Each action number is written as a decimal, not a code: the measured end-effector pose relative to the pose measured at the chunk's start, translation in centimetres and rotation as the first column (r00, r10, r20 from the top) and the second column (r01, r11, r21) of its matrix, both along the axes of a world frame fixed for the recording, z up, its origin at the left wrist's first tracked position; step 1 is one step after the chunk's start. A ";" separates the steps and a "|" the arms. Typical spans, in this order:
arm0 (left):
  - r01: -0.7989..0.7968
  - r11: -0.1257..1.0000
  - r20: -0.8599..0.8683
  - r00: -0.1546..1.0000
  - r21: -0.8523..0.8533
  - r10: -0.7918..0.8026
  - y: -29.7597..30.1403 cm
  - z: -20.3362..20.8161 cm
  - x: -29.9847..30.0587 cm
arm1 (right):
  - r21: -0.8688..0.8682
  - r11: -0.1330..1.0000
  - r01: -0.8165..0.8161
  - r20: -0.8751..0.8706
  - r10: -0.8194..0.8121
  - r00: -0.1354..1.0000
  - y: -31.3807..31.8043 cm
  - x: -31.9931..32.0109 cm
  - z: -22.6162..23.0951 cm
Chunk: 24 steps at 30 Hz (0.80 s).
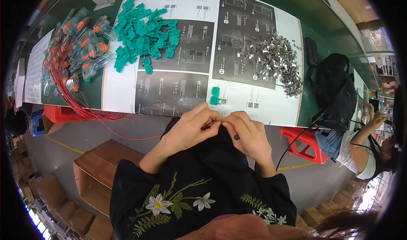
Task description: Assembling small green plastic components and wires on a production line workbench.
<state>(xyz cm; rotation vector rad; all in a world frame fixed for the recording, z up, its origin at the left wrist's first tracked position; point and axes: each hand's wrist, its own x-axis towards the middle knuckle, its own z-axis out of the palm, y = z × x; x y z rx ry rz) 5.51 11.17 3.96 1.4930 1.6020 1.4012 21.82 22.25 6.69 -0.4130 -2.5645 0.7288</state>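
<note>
Both hands meet at the table's front edge, fingertips almost touching. My left hand (pixel 190 127) is closed in a pinch on a thin red wire (pixel 142 138), which trails left to a bundle. At the fingertips is a tiny dark piece (pixel 221 121), too small to name. My right hand (pixel 249 135) pinches at that same spot. A dark round end (pixel 236 136) shows among its fingers; the rest of that object is hidden. Just beyond the hands, a green plastic part (pixel 215 97) lies on the printed sheet.
Green plastic parts (pixel 144 30) are heaped at the back. Clear housings with orange pieces (pixel 91 45) and red wires lie left. Small metal parts (pixel 282 64) spread right, beside a black bag (pixel 335 81). A cardboard box (pixel 99 168) stands below left; another person (pixel 360 151) sits at right.
</note>
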 end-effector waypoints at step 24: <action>-0.174 0.984 -0.135 0.977 -0.041 0.167 1.7 -2.1 -1.4 | 0.117 0.980 -0.160 0.130 0.145 0.981 3.5 -2.6 -3.3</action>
